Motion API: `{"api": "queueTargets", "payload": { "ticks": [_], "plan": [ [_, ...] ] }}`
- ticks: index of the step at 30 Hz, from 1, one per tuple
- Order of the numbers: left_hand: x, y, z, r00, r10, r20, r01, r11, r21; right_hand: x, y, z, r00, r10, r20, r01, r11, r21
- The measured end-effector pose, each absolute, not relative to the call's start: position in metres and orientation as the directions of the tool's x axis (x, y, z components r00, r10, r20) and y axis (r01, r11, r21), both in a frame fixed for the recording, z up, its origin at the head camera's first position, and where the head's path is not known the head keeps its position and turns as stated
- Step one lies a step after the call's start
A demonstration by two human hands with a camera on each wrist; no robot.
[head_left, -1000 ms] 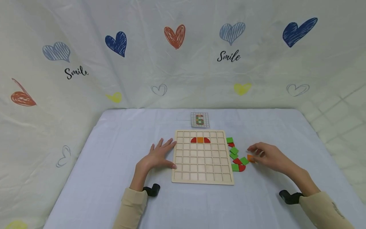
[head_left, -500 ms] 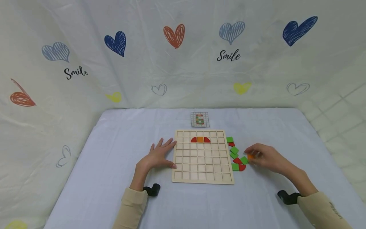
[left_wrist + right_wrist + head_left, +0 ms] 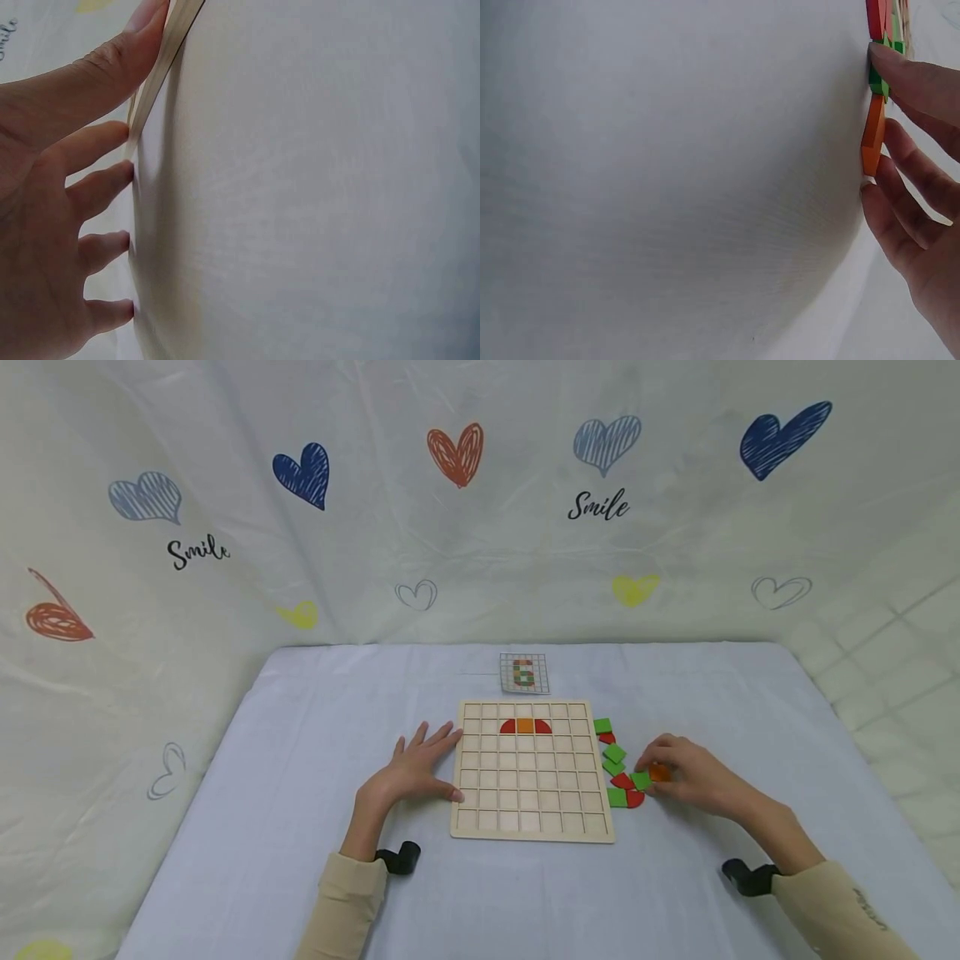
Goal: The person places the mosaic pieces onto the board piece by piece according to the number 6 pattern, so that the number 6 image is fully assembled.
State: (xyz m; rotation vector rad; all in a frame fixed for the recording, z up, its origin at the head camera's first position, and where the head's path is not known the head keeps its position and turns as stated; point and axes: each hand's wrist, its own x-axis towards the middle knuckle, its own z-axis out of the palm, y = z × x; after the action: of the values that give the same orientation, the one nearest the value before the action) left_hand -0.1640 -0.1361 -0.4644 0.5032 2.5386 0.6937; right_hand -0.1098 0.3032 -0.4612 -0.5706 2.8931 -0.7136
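Observation:
My left hand (image 3: 408, 774) lies spread at the left edge of a wooden grid board (image 3: 532, 822), its thumb and fingers touching that edge. The left wrist view shows the thumb against the board's side (image 3: 166, 67). To the board's right, my right hand (image 3: 693, 777) pinches a green square tile (image 3: 641, 781) between thumb and index finger. An orange square tile (image 3: 660, 772) lies under the same hand, by the other fingers. In the right wrist view the thumb presses the green tile (image 3: 878, 81), with the orange tile (image 3: 873, 135) beside it.
On the board sit an orange square (image 3: 525, 726) and a red rounded tile (image 3: 507, 727) on each side of it. Several loose green and red tiles (image 3: 614, 753) lie along the right edge. A patterned card (image 3: 524, 674) lies behind the board. Patterned cloth hangs at the back.
My right hand has moved left from the orange tile to the green tile and now pinches the green one. The left hand has stayed at the board's edge.

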Motion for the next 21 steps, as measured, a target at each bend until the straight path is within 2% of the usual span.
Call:
{"api": "queueTargets", "payload": {
  "ticks": [12,21],
  "plan": [
    [-0.164,-0.137,-0.465,-0.829,0.453,-0.328,0.219,0.803,0.555,-0.112,0.294,-0.462,-0.942,-0.327,-0.079,-0.233,0.804,-0.547],
    [-0.164,-0.136,-0.464,-0.830,0.458,-0.320,0.218,0.793,0.569,-0.116,0.290,-0.466,-0.928,-0.372,-0.027,-0.295,0.776,-0.557]
  ]
}}
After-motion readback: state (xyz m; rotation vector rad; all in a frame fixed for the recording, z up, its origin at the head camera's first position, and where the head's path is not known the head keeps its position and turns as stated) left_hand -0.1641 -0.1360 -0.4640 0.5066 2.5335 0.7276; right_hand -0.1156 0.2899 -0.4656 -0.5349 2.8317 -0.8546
